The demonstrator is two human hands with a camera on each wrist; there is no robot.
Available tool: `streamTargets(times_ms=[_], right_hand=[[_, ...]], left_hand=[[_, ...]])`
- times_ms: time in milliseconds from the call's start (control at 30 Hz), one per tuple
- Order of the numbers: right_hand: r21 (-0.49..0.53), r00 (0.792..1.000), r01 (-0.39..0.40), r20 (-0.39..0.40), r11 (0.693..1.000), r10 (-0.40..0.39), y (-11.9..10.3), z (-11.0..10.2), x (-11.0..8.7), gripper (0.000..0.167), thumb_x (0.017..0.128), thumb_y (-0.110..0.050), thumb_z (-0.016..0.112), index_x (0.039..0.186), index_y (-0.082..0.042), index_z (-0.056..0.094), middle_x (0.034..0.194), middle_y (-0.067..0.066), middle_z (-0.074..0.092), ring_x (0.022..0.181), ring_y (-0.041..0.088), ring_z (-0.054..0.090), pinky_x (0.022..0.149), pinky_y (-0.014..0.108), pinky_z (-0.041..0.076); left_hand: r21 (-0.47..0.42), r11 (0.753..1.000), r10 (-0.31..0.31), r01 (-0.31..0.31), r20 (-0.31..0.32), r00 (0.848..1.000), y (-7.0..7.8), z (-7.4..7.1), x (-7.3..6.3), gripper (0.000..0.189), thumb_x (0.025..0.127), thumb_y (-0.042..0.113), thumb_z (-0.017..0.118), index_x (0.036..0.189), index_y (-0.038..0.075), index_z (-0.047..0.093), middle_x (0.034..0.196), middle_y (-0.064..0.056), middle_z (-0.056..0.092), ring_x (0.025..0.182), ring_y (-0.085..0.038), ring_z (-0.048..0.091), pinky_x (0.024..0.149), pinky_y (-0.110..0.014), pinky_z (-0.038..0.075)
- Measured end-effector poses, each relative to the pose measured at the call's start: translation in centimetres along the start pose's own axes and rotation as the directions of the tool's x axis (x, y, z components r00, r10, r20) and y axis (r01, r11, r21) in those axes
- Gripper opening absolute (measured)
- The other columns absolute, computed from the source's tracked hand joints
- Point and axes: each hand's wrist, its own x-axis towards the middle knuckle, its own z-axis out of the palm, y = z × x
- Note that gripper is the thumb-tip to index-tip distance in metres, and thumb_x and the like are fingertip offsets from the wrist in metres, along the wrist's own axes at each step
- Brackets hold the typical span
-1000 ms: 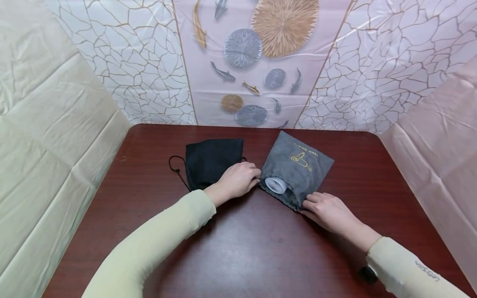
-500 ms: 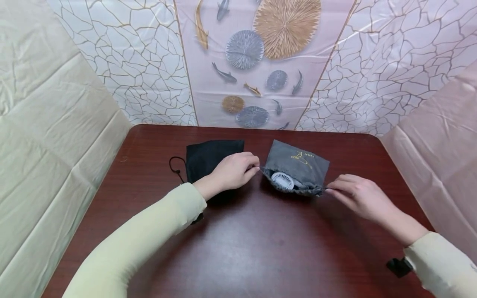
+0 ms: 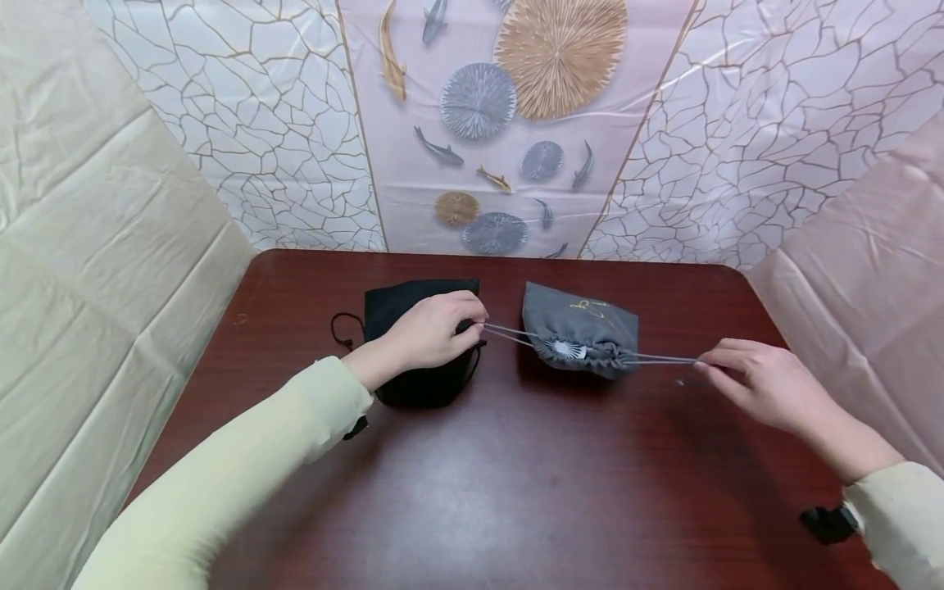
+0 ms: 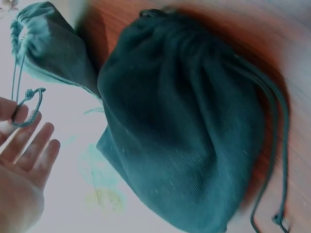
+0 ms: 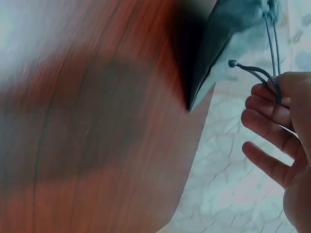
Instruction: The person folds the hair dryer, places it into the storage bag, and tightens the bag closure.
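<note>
A grey drawstring pouch [image 3: 583,315] with a yellow print stands out between my hands in the head view. Its mouth is gathered, and a round white slotted grille [image 3: 566,350] peeks out of it. My left hand [image 3: 435,328] pinches the doubled grey cord [image 3: 509,332] on the pouch's left side, thumb against finger. On the other side, my right hand [image 3: 767,381] pinches the right cord [image 3: 664,359]. Both cords run taut. In the left wrist view the knotted cord end [image 4: 30,94] loops past the fingertips; another knotted end [image 5: 233,63] dangles in the right wrist view.
A black drawstring bag [image 3: 420,385] lies under and beside my left hand, its own cord [image 3: 342,328] looping out at the left. The brown table [image 3: 472,492] ends at a patterned cloth backdrop [image 3: 479,180], with pale cloth walls at both sides.
My hands have moved apart, left hand leftward and right hand rightward, drawing out the cords. The pouch mouth has bunched together, covering more of the white grille.
</note>
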Motion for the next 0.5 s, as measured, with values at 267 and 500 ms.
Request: streamTargets(times_ms=[267,500], right_hand=[[-0.070,0.992,-0.101,0.069,0.992,0.105,2.8,-0.5,-3.0,0.010,0.082,-0.007,0.078,0.086,-0.016,0.077,0.084,-0.007,0.066,0.065,0.017,0.065,0.056,0.044,0.050],[-0.081,0.983,-0.131,0.120,0.988,0.140,3.9,0.3,-2.4,0.003,0.088,-0.012,0.078,0.088,-0.010,0.077,0.087,-0.002,0.069,0.069,0.028,0.070,0.055,0.046,0.050]], left_hand=[[0.025,0.998,0.051,-0.052,0.043,0.998,-1.5,-2.2,-2.3,0.017,0.103,0.010,0.062,0.107,0.010,0.078,0.127,-0.004,0.070,0.106,-0.019,0.069,0.092,-0.041,0.057],[0.025,0.997,0.069,-0.071,0.081,0.994,-1.9,-1.7,-3.6,0.013,0.102,0.012,0.064,0.104,0.010,0.078,0.125,-0.003,0.070,0.098,-0.016,0.068,0.089,-0.037,0.058]])
